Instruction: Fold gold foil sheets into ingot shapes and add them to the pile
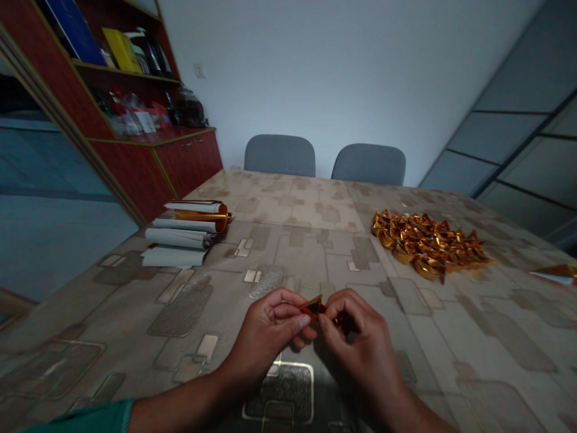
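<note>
My left hand and my right hand are close together just above the table, near its near edge. Between their fingertips they pinch a small folded piece of gold and red foil paper. Part of the piece is hidden by my fingers. Beyond my right hand lies a heap of several folded gold foil pieces. Farther left, out of reach of both hands, is a stack of white paper rolls with a roll of gold foil on it.
A patterned beige table cover spans the view. A gold and white sheet sits at the right edge. Two grey chairs stand beyond the far edge, and a red-brown shelf unit stands at the back left.
</note>
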